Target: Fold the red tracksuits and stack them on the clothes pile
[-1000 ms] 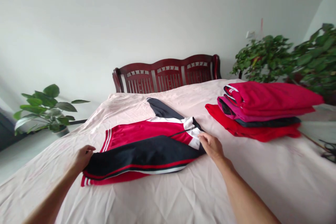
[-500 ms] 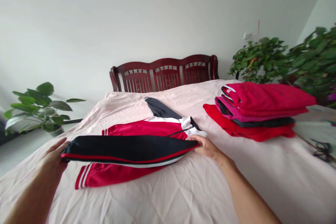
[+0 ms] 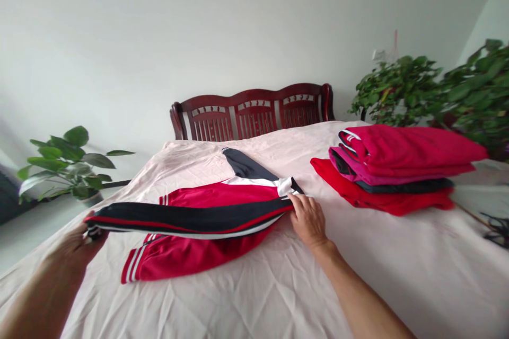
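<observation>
A red, white and navy jacket (image 3: 207,257) lies spread on the pale bedsheet, its striped hem toward the left and its white collar toward the right. One navy sleeve (image 3: 234,215) with red and white stripes is stretched across the body. At its cuff end, my left hand (image 3: 81,238) is closed on the fabric. My right hand (image 3: 309,217) pinches the sleeve's shoulder end, beside the collar (image 3: 284,186). The other navy sleeve (image 3: 246,162) points away toward the headboard.
On the right of the bed is a stack of folded clothes (image 3: 413,153), red, magenta and dark. Behind stands a dark wooden headboard (image 3: 254,114). Leafy plants (image 3: 397,87) grow at the right, and another potted plant (image 3: 67,161) stands on the left. Pale sheet (image 3: 222,307) covers the bed.
The navy sleeve has come lower and looks narrower, showing more of the red body below it. My right hand has shifted slightly up toward the collar; both hands keep hold.
</observation>
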